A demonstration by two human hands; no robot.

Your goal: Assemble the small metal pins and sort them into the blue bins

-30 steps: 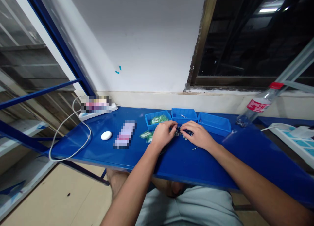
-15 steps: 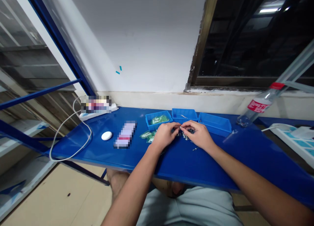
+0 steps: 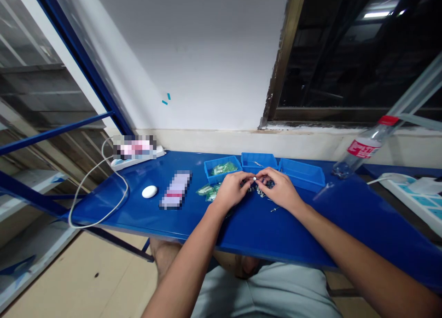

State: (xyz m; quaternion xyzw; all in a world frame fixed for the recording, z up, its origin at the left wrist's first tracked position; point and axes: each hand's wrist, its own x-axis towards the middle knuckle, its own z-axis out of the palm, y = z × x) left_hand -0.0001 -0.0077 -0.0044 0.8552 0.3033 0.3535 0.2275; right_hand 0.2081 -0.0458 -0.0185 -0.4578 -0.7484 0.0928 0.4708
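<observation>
My left hand (image 3: 234, 188) and my right hand (image 3: 278, 187) meet above the blue table, fingertips pinched together. Between them shows a small, pale, shiny round piece (image 3: 254, 178), too small to name; both hands grip it. Beneath and beside my right fingers lies a pile of small metal parts (image 3: 261, 192), partly covered by the hands. One thin metal piece (image 3: 275, 209) lies apart, in front of the pile. Close to my left hand are green-and-clear small packets (image 3: 209, 190) on the table.
Along the wall stand a blue bin with green packets (image 3: 210, 177), a blue bin with thin metal pieces (image 3: 258, 157) and another blue bin (image 3: 304, 177). A plastic bottle (image 3: 362, 148) stands at right. To the left are a white oval object (image 3: 149, 192), a blurred-out phone-like object (image 3: 176, 190) and a white cable (image 3: 78, 193).
The small pale piece between my fingertips has turned and shows more of its round face. Both hands stay in nearly the same place.
</observation>
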